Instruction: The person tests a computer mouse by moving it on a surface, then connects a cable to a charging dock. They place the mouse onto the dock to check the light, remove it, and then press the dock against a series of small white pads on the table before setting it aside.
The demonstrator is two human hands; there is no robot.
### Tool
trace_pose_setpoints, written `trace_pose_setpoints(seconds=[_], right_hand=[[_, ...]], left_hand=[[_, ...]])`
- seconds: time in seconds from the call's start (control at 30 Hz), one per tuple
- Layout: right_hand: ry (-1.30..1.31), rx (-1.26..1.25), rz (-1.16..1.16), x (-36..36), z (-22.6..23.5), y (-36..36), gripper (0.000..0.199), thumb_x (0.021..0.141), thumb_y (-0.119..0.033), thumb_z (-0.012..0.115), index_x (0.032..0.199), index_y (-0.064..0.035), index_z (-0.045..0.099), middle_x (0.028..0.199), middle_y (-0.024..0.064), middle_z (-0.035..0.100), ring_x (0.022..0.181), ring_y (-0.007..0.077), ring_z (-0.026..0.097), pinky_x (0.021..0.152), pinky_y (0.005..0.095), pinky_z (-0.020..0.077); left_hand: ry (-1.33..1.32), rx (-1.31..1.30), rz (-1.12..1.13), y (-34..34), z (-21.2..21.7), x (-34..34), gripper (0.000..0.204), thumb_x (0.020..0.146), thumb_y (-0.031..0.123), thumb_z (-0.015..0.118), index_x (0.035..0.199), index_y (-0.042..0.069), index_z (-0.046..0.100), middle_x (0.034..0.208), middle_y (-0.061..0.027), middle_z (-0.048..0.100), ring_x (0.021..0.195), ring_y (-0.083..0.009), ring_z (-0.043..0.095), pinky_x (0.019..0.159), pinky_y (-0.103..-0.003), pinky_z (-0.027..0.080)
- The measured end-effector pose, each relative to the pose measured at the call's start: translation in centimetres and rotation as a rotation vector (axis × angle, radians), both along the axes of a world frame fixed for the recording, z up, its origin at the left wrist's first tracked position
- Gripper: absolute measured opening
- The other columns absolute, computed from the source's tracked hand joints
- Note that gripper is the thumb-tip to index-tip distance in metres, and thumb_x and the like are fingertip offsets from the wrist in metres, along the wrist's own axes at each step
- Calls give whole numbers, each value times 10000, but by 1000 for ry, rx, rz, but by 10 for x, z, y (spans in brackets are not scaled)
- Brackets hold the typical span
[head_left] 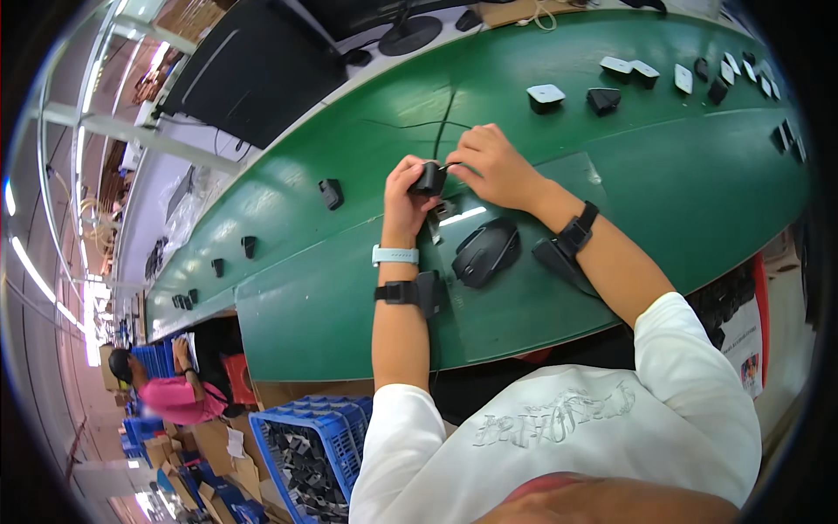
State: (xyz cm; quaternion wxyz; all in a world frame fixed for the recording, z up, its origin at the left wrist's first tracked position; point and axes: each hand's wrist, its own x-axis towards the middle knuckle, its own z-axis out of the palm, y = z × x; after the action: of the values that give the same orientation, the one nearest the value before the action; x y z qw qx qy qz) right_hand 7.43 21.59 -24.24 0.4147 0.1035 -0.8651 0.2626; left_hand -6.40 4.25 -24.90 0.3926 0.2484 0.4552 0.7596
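My left hand (402, 199) is closed around a small black block-shaped device (429, 180), held just above the green tabletop. My right hand (499, 169) comes in from the right, thumb and fingers pinched on a thin black cable (449, 165) at the device's upper side. Whether the cable's end sits inside the device is too small to tell. Just under the left hand lies a small metallic piece (436, 229), partly covered. A black computer mouse (486, 252) rests between my forearms on a clear sheet (524, 306).
Several black devices, some with white tops (546, 94), stand at the back right. A single black device (331, 194) and smaller ones lie leftward. Behind are a monitor stand (408, 35) and a black panel (249, 74). A blue crate (365, 428) of black parts stands below; a person (179, 397) sits left.
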Motion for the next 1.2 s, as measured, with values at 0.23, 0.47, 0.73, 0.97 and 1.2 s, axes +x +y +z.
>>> trace_pose_setpoints(seconds=[0.23, 0.47, 0.73, 0.97, 1.2], right_hand=[[-75, 26, -39, 2, 8, -7, 117, 904, -74, 683, 991, -10, 639, 966, 148, 572, 948, 362, 543, 844, 444, 446], [-106, 75, -25, 9, 18, -12, 131, 894, -60, 681, 1002, -8, 627, 956, 142, 549, 938, 354, 521, 849, 438, 442], [-121, 30, 5, 4, 11, -16, 132, 886, -30, 670, 1004, 1, 620, 973, 144, 555, 956, 358, 527, 871, 431, 440], [-88, 22, 12, 5, 7, -8, 125, 919, -27, 634, 1035, 13, 611, 1005, 148, 564, 1004, 364, 528, 922, 434, 431], [-125, 120, -37, 4, 3, -1, 113, 930, -54, 635, 1032, -9, 615, 1042, 138, 583, 1093, 354, 529, 1035, 445, 377]], left_hand=[[33, -105, 114, 3, 3, 10, 155, 928, 244, 667, 881, 118, 592, 720, 11, 547, 560, -83, 511, 440, -219, 384], [162, -142, 201, 5, 6, 13, 147, 907, 220, 693, 852, 114, 608, 713, 34, 585, 553, -36, 531, 431, -192, 390], [288, -136, 217, 5, 2, 14, 169, 929, 212, 696, 835, 104, 606, 710, 42, 577, 575, -35, 513, 444, -197, 392], [524, -22, 248, 14, -9, 15, 225, 930, 161, 688, 780, 17, 602, 703, 27, 533, 692, -61, 479, 624, -258, 397], [527, -51, 244, 16, -12, 13, 255, 947, 204, 664, 783, 17, 606, 714, 28, 550, 698, -54, 494, 625, -250, 404]])
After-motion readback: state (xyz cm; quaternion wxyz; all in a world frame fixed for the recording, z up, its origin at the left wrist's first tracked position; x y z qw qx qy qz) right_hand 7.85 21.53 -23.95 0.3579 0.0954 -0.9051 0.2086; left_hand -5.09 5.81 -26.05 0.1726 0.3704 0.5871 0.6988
